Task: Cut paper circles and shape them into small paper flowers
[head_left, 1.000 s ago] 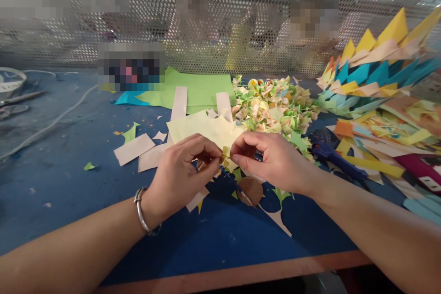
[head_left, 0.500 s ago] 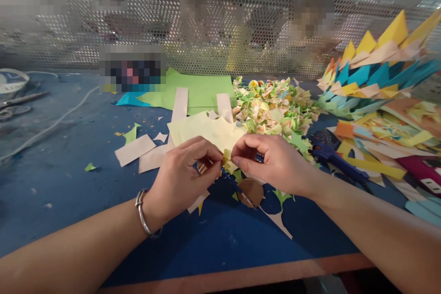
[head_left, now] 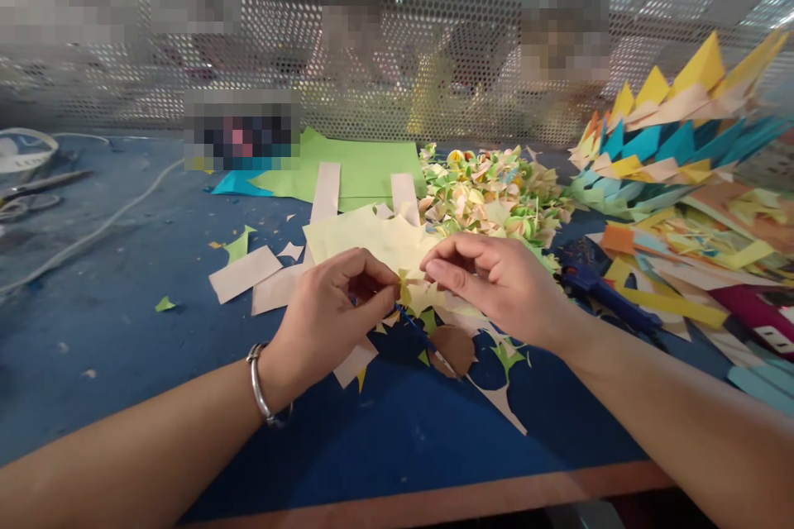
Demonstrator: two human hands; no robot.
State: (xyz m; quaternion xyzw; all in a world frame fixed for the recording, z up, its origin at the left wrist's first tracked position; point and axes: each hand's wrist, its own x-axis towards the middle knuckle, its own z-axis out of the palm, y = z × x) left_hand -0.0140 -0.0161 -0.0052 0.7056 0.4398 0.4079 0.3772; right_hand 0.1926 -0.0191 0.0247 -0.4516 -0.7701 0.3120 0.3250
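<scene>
My left hand (head_left: 347,297), a metal bangle on its wrist, pinches a small yellow paper piece (head_left: 404,288) that looks folded or flower-shaped. Just right of it, my right hand (head_left: 484,277) has its fingers curled and thumb against the index finger. A small gap separates it from the yellow piece, and I cannot make out anything in its pinch. Below the hands a thin blue stick-like tool (head_left: 428,340) runs slantwise over a brown paper disc (head_left: 456,350). Behind them lies a pale yellow sheet (head_left: 365,238) with scalloped cut edges.
Small folded paper pieces form a pile (head_left: 490,190) behind my right hand. To the right lie a blue glue gun (head_left: 611,289), paper scraps (head_left: 700,306) and a spiky paper construction (head_left: 676,124). Green sheets (head_left: 365,169) lie before a perforated metal screen (head_left: 397,83); scissors (head_left: 43,190) are far left.
My right hand has drawn slightly back from the yellow paper piece and its thumb has risen. My left hand still pinches the piece, which is turned a little. The view has shifted slightly.
</scene>
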